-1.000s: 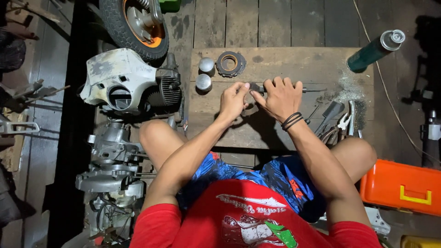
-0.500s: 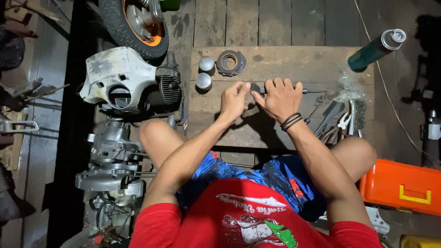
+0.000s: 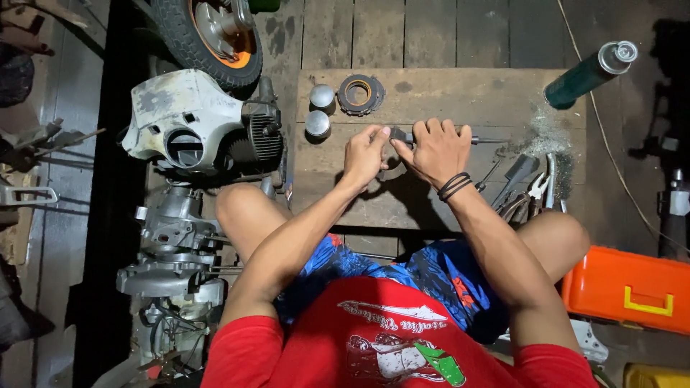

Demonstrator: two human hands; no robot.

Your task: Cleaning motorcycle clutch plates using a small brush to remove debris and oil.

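Orange toolbox (image 3: 624,289); green spray can (image 3: 586,74); blue patterned shorts (image 3: 431,276).

A green spray can (image 3: 586,73) with a silver cap lies tilted at the surface's (image 3: 445,93) far right corner; an orange case (image 3: 625,291) with a yellow latch sits on the floor, right.

A green spray can (image 3: 588,73) lies top right on the wooden board (image 3: 445,93). Two metal pistons (image 3: 320,109) sit beside a ring-shaped disc (image 3: 361,94). An orange toolbox (image 3: 627,289) stands lower right

Red printed shirt (image 3: 388,345), blue patterned shorts (image 3: 431,276) (floral), black cord bracelets (image 3: 454,186).
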